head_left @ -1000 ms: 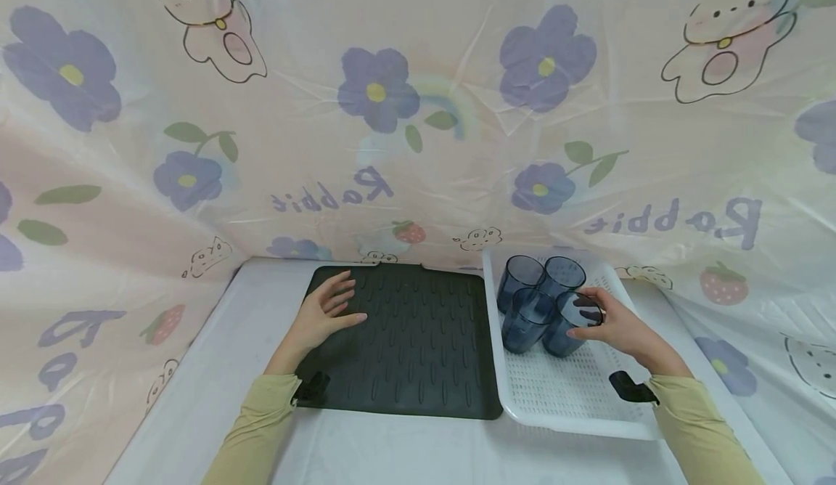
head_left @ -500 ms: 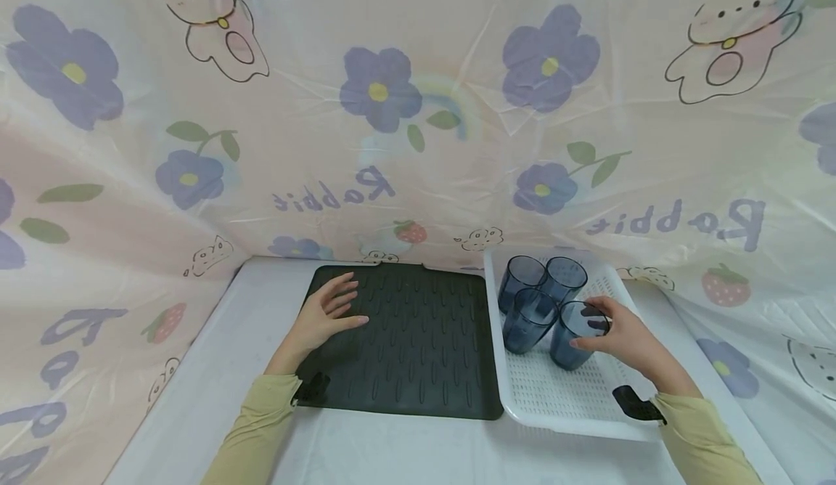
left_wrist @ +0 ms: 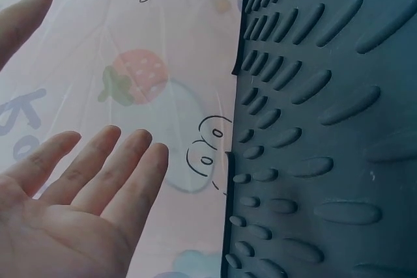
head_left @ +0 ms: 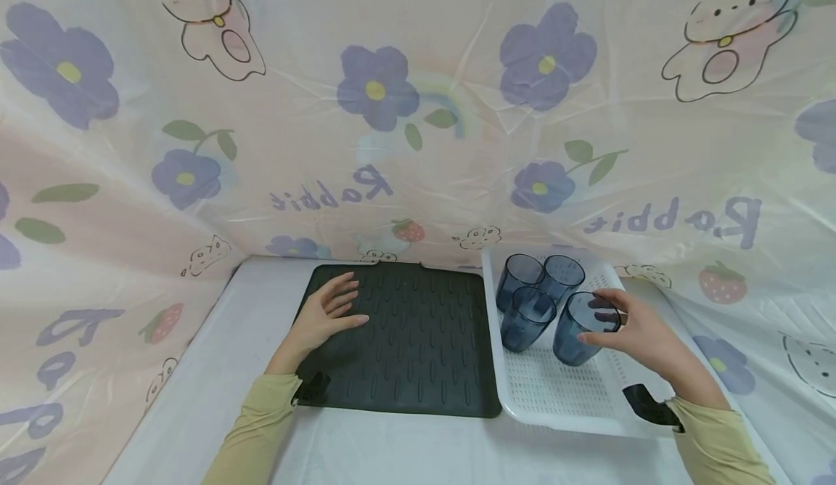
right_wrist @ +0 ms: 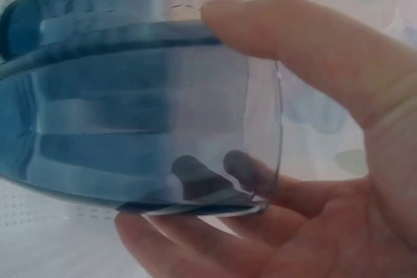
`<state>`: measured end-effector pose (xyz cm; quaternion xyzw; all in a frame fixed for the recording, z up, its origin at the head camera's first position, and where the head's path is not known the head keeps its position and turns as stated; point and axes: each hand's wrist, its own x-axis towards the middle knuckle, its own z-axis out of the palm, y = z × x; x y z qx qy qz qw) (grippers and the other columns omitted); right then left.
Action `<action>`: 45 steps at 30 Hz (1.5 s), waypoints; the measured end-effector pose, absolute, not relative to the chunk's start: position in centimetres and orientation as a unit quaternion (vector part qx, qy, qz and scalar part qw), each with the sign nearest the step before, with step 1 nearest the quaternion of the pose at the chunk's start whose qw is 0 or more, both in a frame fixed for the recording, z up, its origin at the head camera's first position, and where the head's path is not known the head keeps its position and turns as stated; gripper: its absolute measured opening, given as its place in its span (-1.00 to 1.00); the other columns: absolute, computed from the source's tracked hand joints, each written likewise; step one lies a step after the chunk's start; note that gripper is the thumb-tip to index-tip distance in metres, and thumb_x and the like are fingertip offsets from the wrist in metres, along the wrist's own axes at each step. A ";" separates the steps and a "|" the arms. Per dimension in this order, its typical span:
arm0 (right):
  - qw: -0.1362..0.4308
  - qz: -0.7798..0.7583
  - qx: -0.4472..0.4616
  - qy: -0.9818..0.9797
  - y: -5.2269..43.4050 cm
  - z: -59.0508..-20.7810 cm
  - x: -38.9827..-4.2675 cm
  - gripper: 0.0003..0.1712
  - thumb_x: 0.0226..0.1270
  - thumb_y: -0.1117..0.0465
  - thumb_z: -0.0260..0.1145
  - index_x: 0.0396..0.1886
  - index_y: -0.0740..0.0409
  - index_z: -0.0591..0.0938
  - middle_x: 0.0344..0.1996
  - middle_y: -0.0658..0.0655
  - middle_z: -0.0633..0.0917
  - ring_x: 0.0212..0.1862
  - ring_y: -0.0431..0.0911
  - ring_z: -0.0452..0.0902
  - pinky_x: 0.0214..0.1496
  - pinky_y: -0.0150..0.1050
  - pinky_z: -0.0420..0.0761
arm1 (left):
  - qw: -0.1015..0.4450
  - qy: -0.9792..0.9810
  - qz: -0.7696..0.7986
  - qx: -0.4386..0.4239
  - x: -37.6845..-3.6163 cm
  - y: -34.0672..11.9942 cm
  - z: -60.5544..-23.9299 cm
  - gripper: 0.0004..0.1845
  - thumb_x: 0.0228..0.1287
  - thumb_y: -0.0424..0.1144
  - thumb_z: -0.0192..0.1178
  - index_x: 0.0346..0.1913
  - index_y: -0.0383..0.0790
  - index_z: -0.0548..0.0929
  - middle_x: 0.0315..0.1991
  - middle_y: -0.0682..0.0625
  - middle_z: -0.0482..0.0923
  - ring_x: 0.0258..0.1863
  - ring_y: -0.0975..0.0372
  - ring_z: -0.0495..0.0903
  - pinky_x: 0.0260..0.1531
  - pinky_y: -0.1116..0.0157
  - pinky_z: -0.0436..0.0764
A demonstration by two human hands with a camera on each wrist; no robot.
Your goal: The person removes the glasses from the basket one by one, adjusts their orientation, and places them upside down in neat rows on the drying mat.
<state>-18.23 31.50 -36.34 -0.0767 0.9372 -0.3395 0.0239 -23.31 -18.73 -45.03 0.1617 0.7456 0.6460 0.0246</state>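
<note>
You see translucent blue cups (head_left: 548,307), a white perforated tray (head_left: 562,387), a dark ridged mat (head_left: 418,340), and yellow-green sleeves (head_left: 255,434).

The only readable text was the word "Rabbit", printed mirror-reversed in purple on the plastic sheet (head_left: 418,144) hung behind the bench. It appeared once above and beyond the left hand (head_left: 323,314), and once larger, up and to the right of the right hand (head_left: 636,329). Partial purple letters at far left could not be read.
</note>
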 end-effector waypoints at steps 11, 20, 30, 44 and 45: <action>0.017 -0.359 -0.112 0.926 30.9 -33.4 -17.3 0.03 0.05 0.05 0.53 0.37 0.42 0.20 0.19 0.41 0.42 0.15 0.32 0.42 -0.14 -0.22 0.65 | 0.026 0.743 0.649 0.163 -23.2 -18.6 -45.1 -0.09 0.07 -0.34 0.44 0.46 -0.17 0.16 0.36 -0.22 0.23 0.32 -0.06 0.28 0.27 0.13 0.34; 0.017 -0.344 -0.104 0.933 30.2 -31.7 -17.0 0.06 0.04 -0.07 0.52 0.38 0.33 0.22 0.18 0.33 0.45 0.16 0.26 0.42 -0.14 -0.24 0.62 | 0.033 0.740 0.653 0.160 -23.4 -18.5 -45.3 -0.10 0.07 -0.31 0.44 0.45 -0.13 0.18 0.35 -0.19 0.24 0.32 -0.04 0.28 0.28 0.13 0.33; 0.021 -0.338 -0.117 0.934 29.9 -30.6 -17.3 0.04 0.06 -0.03 0.51 0.40 0.33 0.20 0.19 0.33 0.43 0.18 0.27 0.39 -0.05 -0.11 0.60 | 0.036 0.735 0.658 0.159 -23.4 -18.6 -45.5 -0.09 0.10 -0.44 0.39 0.46 -0.26 0.11 0.37 -0.32 0.18 0.33 -0.15 0.23 0.29 -0.04 0.26; 0.006 -0.351 -0.130 0.927 28.4 -28.4 -17.0 -0.03 0.04 -0.05 0.52 0.39 0.13 0.28 0.18 0.18 0.48 0.06 -0.25 0.48 -0.15 -0.42 0.60 | 0.030 0.736 0.653 0.174 -23.1 -17.8 -45.5 -0.11 0.09 -0.31 0.43 0.45 -0.20 0.18 0.34 -0.26 0.25 0.31 -0.12 0.27 0.26 0.05 0.34; 0.007 -0.350 -0.131 0.927 28.2 -28.3 -17.0 -0.02 0.04 -0.06 0.52 0.40 0.12 0.28 0.19 0.17 0.47 0.08 -0.22 0.47 -0.15 -0.41 0.61 | 0.032 0.735 0.654 0.175 -23.1 -17.7 -45.5 -0.11 0.09 -0.31 0.43 0.45 -0.20 0.18 0.33 -0.24 0.25 0.31 -0.13 0.27 0.27 0.04 0.34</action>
